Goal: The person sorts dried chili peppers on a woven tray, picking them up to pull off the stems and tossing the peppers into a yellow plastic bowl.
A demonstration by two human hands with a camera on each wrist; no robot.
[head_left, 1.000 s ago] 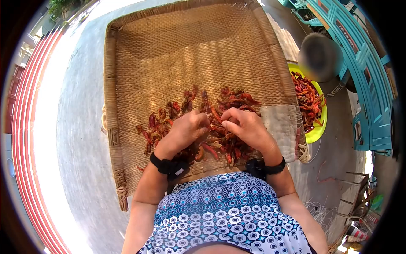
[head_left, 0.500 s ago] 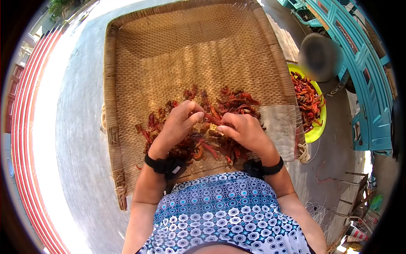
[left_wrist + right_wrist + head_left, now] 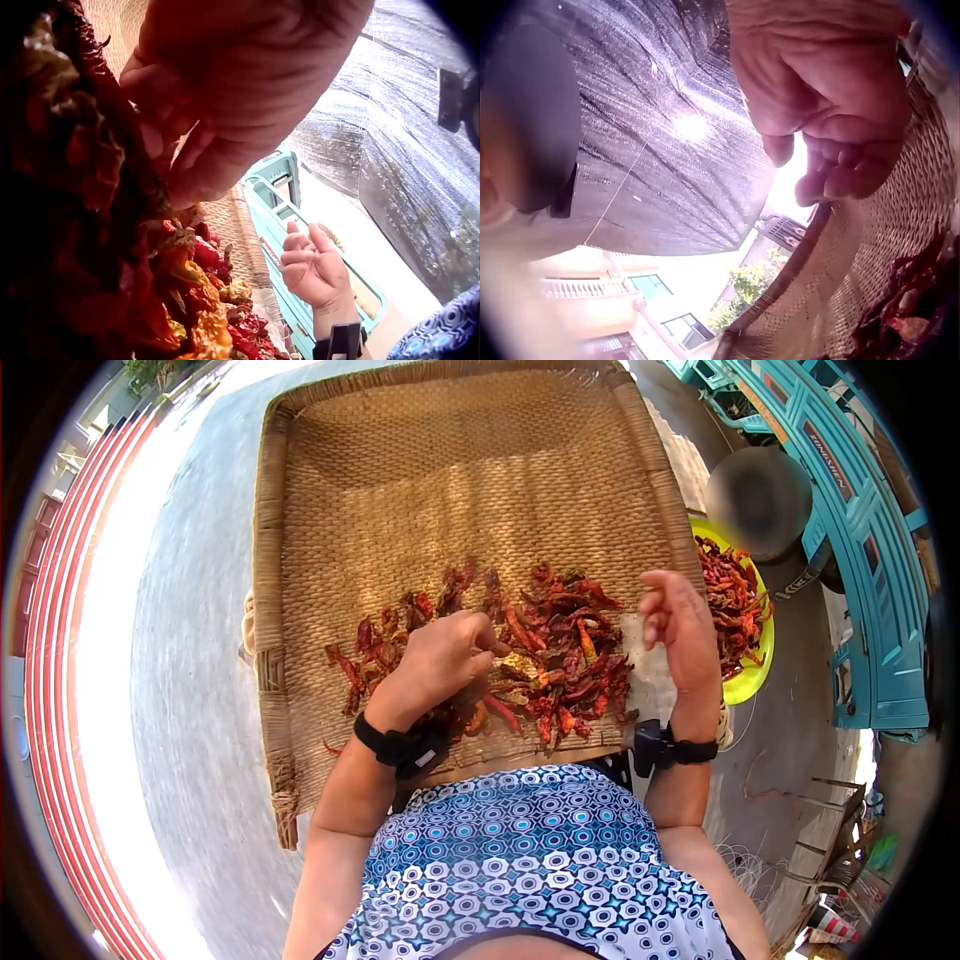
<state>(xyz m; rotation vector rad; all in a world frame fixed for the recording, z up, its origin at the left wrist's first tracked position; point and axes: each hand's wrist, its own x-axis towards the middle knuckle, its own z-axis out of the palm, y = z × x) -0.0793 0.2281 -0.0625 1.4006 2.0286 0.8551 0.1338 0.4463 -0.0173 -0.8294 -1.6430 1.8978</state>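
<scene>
Dried red chilies [image 3: 590, 685] lie in a loose heap in the near half of a woven tray [image 3: 400, 500]. Over the heap's middle, the left hand [image 3: 440, 665] has its fingertips bent together; in the left wrist view this hand [image 3: 232, 90] has curled fingers beside the chilies [image 3: 202, 292], and whether a chili is between them cannot be told. Above the tray's right edge the right hand [image 3: 685, 630] is raised with loosely bent fingers, no chili visible in it. The right wrist view shows that hand [image 3: 832, 97] above the tray rim [image 3: 795, 262].
A yellow basin [image 3: 735, 688] holding many red chilies [image 3: 735, 595] stands just right of the tray. Pale cloth [image 3: 650, 680] covers the tray's right side. Beyond are a blurred round object [image 3: 758, 500], a teal metal frame [image 3: 885, 600] and loose wire [image 3: 740, 865].
The right hand has moved away from the left hand, rightward to the tray's edge, and its fingers have loosened. The left hand has shifted slightly right and down, still over the heap.
</scene>
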